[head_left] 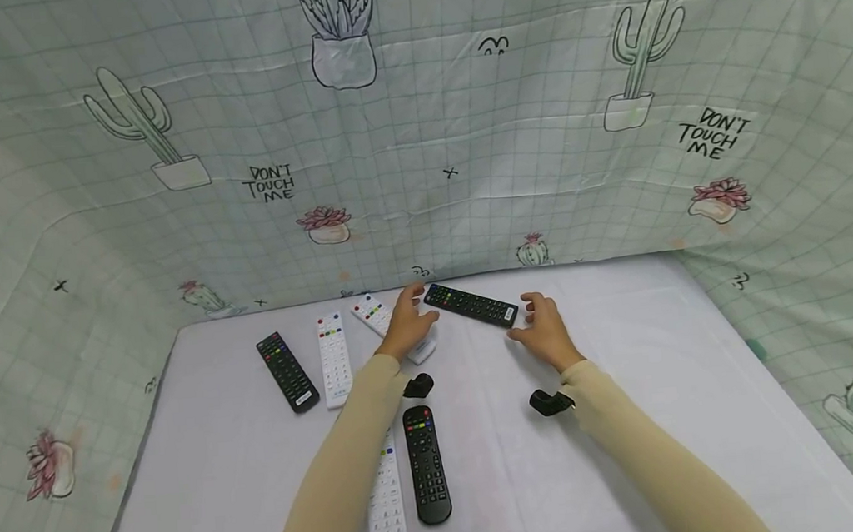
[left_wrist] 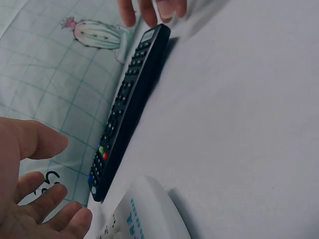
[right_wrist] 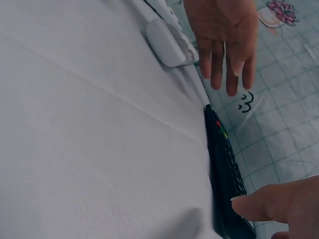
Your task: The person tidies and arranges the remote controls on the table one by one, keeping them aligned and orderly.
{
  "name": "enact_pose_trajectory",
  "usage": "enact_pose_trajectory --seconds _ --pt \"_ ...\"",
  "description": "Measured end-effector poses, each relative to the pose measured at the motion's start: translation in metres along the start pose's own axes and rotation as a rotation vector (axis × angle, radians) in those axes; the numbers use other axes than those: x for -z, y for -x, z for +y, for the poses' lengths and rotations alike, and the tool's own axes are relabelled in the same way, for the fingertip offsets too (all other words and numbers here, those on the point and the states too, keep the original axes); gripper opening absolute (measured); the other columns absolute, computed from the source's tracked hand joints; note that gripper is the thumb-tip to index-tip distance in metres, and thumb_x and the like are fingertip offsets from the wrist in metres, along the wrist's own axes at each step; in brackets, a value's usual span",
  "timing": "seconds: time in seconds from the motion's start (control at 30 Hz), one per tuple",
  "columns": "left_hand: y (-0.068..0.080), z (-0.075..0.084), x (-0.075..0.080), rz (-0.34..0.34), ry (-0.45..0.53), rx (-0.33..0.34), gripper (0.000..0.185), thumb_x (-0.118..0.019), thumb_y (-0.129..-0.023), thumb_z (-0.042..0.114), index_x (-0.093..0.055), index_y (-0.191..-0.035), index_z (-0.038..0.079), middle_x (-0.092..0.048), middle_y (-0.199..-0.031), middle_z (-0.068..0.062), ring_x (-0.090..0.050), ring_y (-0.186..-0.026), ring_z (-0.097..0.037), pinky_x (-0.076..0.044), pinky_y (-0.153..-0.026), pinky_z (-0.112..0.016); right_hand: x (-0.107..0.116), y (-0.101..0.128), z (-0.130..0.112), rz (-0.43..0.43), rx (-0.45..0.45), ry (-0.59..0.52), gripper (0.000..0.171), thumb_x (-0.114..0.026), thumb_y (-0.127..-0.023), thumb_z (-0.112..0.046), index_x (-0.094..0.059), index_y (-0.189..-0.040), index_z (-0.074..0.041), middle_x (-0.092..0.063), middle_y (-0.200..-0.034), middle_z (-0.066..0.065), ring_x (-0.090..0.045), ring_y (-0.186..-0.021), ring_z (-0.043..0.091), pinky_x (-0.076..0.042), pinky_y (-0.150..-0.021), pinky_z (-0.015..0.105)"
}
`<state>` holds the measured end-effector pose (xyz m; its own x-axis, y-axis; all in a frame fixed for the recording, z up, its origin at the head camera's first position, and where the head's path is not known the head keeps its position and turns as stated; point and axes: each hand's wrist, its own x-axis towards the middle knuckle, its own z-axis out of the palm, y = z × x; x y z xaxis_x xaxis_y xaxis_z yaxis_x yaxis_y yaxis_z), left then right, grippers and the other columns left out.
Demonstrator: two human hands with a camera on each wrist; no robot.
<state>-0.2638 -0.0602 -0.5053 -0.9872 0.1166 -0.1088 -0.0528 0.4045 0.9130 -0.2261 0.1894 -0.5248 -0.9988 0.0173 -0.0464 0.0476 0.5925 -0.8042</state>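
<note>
The left hand [head_left: 407,324] hovers with fingers relaxed and spread, holding nothing, over a white remote [head_left: 389,326] near the back of the table [head_left: 634,417]. At its 2 o'clock lies a black remote [head_left: 471,305], set aslant by the cactus-print cloth [head_left: 536,124]. The right hand [head_left: 544,329] sits at that remote's 4 o'clock end, fingers loose and extended, fingertips just beside it; whether they touch is unclear. At the left hand's 9 o'clock lie a second white remote [head_left: 333,358] and another black remote [head_left: 287,371]. At 6 o'clock, nearer the person, rest a third black remote [head_left: 427,464] and a white one [head_left: 387,503] partly under the left sleeve [head_left: 345,473].
</note>
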Motion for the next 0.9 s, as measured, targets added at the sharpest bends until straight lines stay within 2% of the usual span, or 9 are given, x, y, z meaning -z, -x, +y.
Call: enact_pose_trajectory --seconds 0.37,0.63,0.9 --pt "-0.009 0.000 -0.006 -0.013 -0.059 0.054 0.067 -0.062 -0.102 0.006 -0.033 -0.161 -0.002 -0.036 -0.166 -0.023 -0.034 -0.154 -0.039 -0.031 -0.126 -0.050 -0.008 -0.008 0.005 -0.030 -0.020 0.029 0.068 -0.074 -0.090 0.000 -0.041 -0.149 0.011 -0.046 -0.137 0.034 -0.053 -0.125 0.047 -0.047 -0.106 0.057" --pt "-0.015 -0.003 -0.009 -0.042 -0.020 0.078 0.069 -0.060 -0.101 0.007 -0.029 -0.163 -0.001 -0.031 -0.169 -0.025 -0.029 -0.157 -0.040 -0.026 -0.128 -0.050 -0.012 -0.009 0.004 -0.037 -0.004 0.030 0.069 -0.075 -0.089 0.002 -0.042 -0.148 0.011 -0.049 -0.136 0.034 -0.054 -0.125 0.046 -0.046 -0.107 0.056" --pt "-0.021 -0.002 -0.012 -0.049 -0.022 0.107 0.069 -0.061 -0.100 0.008 -0.031 -0.163 0.003 -0.034 -0.167 -0.026 -0.031 -0.156 -0.040 -0.027 -0.128 -0.051 -0.014 -0.013 0.002 -0.030 0.010 0.000 0.070 -0.073 -0.085 0.010 -0.041 -0.148 0.013 -0.050 -0.137 0.036 -0.056 -0.126 0.048 -0.049 -0.108 0.054"
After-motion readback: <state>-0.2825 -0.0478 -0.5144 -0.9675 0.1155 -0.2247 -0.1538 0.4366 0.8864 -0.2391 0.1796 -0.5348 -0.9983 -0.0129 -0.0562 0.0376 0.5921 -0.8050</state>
